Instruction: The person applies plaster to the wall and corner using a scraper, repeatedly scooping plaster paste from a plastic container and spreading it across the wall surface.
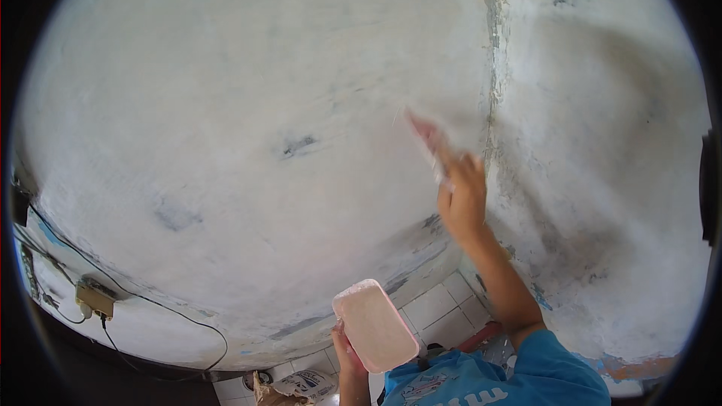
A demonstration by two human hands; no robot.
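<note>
My left hand (348, 353) is closed on the side of a pink rectangular plastic tray (376, 328), which is filled with smooth, pale putty. The tray sits low in front of my blue shirt. My raised right hand (462, 192) grips a flat pinkish scraper (427, 134), blurred by motion. Its tip is at or close to the wall (248, 68); I cannot tell whether it touches. A thin whitish coat covers much of the wall, with a dark patch (299, 146) left of the scraper.
A rough, flaking corner seam (492, 53) runs down beside my right hand to a second wall (624, 180). At the lower left, a yellowish socket box (95, 298) has black cables (207, 323) trailing from it. White floor tiles (432, 304), a white bucket (312, 383) and brown crumpled paper (271, 392) lie below.
</note>
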